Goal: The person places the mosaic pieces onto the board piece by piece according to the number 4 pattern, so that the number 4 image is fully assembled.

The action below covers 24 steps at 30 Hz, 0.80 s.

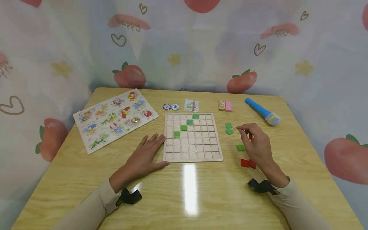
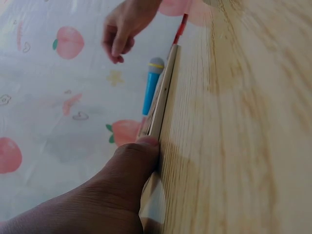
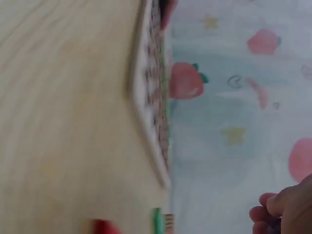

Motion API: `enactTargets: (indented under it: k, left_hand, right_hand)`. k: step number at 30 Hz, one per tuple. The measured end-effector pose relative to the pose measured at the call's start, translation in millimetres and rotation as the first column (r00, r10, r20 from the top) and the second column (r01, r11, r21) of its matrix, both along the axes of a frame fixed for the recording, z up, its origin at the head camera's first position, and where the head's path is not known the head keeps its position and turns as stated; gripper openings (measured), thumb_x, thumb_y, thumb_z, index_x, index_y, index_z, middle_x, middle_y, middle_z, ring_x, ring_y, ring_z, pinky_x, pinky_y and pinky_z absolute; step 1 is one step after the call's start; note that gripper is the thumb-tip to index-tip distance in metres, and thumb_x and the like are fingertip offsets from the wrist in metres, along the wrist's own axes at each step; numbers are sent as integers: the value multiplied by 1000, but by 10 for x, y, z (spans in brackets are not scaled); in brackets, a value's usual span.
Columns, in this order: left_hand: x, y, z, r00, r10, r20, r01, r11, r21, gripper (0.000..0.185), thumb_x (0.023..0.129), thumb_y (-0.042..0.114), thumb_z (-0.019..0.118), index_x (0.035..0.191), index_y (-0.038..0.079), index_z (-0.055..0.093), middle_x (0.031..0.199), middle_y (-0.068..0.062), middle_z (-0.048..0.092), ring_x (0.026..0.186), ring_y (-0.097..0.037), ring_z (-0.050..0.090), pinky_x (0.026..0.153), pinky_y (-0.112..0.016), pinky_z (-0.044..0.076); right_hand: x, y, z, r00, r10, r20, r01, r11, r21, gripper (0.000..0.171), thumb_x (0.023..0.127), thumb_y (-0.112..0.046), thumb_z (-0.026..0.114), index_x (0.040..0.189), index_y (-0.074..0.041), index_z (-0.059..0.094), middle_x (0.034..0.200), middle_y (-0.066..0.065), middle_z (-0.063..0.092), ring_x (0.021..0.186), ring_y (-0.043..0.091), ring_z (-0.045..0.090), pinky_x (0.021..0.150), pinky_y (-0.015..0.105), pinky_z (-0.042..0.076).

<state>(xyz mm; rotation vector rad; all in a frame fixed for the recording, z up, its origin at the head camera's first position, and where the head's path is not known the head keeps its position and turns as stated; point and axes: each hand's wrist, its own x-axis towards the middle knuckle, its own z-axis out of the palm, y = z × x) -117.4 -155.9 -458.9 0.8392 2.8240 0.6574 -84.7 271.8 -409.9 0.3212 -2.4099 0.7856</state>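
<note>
My left hand [image 1: 146, 156] lies flat with fingers spread against the left edge of a wooden grid board [image 1: 193, 155]. Its thumb [image 2: 136, 158] touches the board's near corner. Four green square tiles, one of them this tile [image 1: 184, 127], form a diagonal on the grid. My right hand [image 1: 257, 143] hovers right of the board, thumb and index fingertips close together; I cannot tell whether a tile is between them. Near it lie two loose green tiles [image 1: 228, 125], another green tile [image 1: 240, 148] and red tiles [image 1: 244, 163], some partly hidden under the hand.
A wooden insect puzzle [image 1: 107, 116] lies at the left. Behind the board are round number chips [image 1: 171, 107], a pattern card [image 1: 191, 105] and a small pink box [image 1: 225, 105]. A blue toy microphone [image 1: 261, 110] rests at the back right. A printed curtain [image 1: 184, 41] encloses the table.
</note>
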Motion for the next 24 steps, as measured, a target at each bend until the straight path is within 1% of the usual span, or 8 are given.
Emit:
enactTargets:
  k: [4,7,10,13,16,18,20,24]
  left_hand:
    - [2,-14,-26,1000,-2,15,2,1000,-2,105,91,70,71,171,17,27,178,-1,27,169,-25,18,141,-51,3]
    - [-4,-16,-24,1000,-9,12,9,1000,-4,105,92,71,70,171,18,26,179,-1,26,169,-25,18,141,-51,3]
    - [-13,-24,-7,1000,-9,0,9,1000,-3,104,92,70,70,171,18,26,179,0,27,169,-25,18,141,-51,3]
    - [-24,-29,-4,1000,-6,-4,6,1000,-11,104,92,70,70,171,18,26,178,0,27,169,-25,18,141,-51,3]
    - [-31,-25,-3,1000,-10,4,10,1000,-16,105,92,70,70,171,18,26,179,0,26,169,-25,18,141,-51,3]
    - [-29,-19,0,1000,-13,11,13,1000,-16,105,92,71,69,171,17,26,179,-1,26,169,-25,18,141,-50,3]
    - [-27,-17,1,1000,-13,12,13,1000,-17,104,93,71,69,171,17,26,179,-1,25,169,-25,18,141,-50,3]
    - [-24,-22,-5,1000,-13,0,13,1000,-13,104,92,69,70,171,16,27,179,-3,27,169,-27,19,141,-52,4]
  right_hand:
    - [-30,48,-172,992,-85,96,86,996,-4,17,104,-4,67,119,-5,75,102,10,70,81,9,48,65,16,37]
    - [-68,48,-251,969,-150,195,149,989,17,20,105,-11,67,123,-6,75,104,11,68,78,14,50,62,18,37]
    - [-135,24,-295,944,-170,281,166,985,40,26,106,-17,67,129,-6,72,109,14,67,79,20,54,61,23,40]
    - [-214,-8,-348,927,-169,335,153,985,76,31,106,-18,68,132,-2,70,112,19,65,86,28,58,65,31,46]
    - [-262,-26,-402,923,-167,348,129,983,131,35,104,-17,70,133,2,69,119,23,63,105,38,60,81,47,56]
    - [-277,-37,-426,926,-159,344,108,981,161,36,103,-16,71,133,3,69,124,26,62,115,43,58,91,57,56]
    - [-284,-43,-442,931,-145,334,87,979,183,35,103,-15,71,132,3,69,127,28,61,121,46,56,97,62,55]
    - [-296,-59,-451,948,-120,296,62,978,198,29,101,-13,73,127,1,73,122,27,64,116,45,58,91,59,57]
